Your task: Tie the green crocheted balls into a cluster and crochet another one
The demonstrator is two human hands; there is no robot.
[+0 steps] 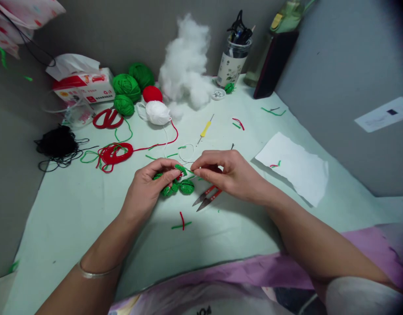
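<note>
My left hand is closed around a green crocheted piece made of several rounded parts, with a little red and white at its middle. Fingers cover much of it. Just to the right, my right hand pinches the end of a thin green yarn strand that runs to the piece. Whether a needle is also in that pinch is too small to tell. Beneath my right hand lie red-handled thread snips, blades pointing to the lower left. Yarn snippets, red and green, lie crossed in front.
Behind lie a yellow-handled crochet hook, white yarn, green yarn balls and white stuffing. Red scissors, red yarn and black yarn are at left. Torn paper rests at right, a pen cup behind.
</note>
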